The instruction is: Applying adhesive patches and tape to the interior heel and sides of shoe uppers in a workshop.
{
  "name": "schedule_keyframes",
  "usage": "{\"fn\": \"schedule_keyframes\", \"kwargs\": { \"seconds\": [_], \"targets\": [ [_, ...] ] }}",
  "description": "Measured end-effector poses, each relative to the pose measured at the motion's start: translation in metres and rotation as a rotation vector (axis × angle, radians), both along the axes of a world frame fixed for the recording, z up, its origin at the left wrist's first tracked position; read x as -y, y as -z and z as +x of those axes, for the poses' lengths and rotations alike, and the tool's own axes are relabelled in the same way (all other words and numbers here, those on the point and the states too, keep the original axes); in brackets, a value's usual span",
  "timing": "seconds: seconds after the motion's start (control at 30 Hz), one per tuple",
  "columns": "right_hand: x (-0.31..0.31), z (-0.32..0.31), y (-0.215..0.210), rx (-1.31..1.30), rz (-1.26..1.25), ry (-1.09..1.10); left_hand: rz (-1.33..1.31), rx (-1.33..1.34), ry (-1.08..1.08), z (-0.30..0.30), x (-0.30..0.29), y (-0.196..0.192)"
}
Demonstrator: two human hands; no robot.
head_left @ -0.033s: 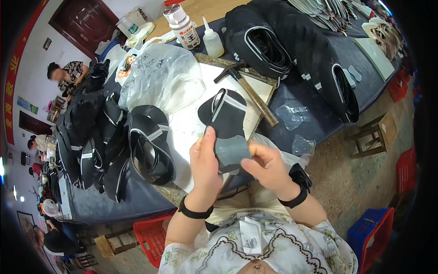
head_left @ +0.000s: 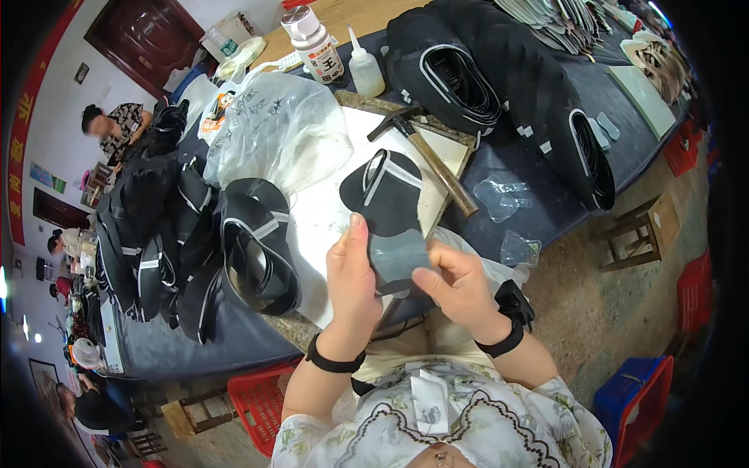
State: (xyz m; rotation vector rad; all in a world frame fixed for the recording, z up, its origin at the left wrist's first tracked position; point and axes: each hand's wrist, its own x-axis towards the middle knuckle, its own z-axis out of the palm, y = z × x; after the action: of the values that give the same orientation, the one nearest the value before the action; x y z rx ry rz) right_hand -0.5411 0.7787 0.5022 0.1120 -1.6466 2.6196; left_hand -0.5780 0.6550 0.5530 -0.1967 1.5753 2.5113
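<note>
Between my hands is a black shoe upper (head_left: 390,214) with a pale grey stripe and a loop at its far end. A smooth grey sheet piece (head_left: 396,259) with curved edges lies over its near end. My left hand (head_left: 351,265) is closed on the left edge of the upper, thumb on top. My right hand (head_left: 456,285) pinches the right edge of the grey piece between thumb and fingers. What lies under the piece is hidden. A hammer (head_left: 433,164) with a wooden handle lies just beyond, to the right.
Black uppers are heaped at left (head_left: 144,249), with a nested stack (head_left: 261,249) closer. A clear plastic bag (head_left: 273,136), a white bottle (head_left: 312,47) and a nozzle bottle (head_left: 365,70) stand beyond. Long rows of uppers (head_left: 499,70) fill the back right. Clear cut pieces (head_left: 519,248) lie near the right edge.
</note>
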Motion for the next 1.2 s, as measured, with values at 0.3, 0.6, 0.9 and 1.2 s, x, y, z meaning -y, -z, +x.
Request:
{"fn": "schedule_keyframes", "kwargs": {
  "seconds": [0.3,0.6,0.9,1.2],
  "targets": [
    [0.000,0.003,-0.014,-0.012,-0.067,-0.088,-0.215,-0.351,0.305,0.016,0.022,0.008],
    [-0.011,0.015,-0.023,-0.306,0.229,-0.064,-0.852,-0.804,0.130,0.048,0.105,-0.103],
    [-0.007,-0.003,-0.013,-0.054,0.187,-0.203,-1.852,-0.649,0.384,0.069,0.142,-0.001],
    [0.091,-0.106,-0.047,-0.377,0.627,-0.269,-1.670,-0.727,0.048,-0.001,0.169,0.039]
  ]
}}
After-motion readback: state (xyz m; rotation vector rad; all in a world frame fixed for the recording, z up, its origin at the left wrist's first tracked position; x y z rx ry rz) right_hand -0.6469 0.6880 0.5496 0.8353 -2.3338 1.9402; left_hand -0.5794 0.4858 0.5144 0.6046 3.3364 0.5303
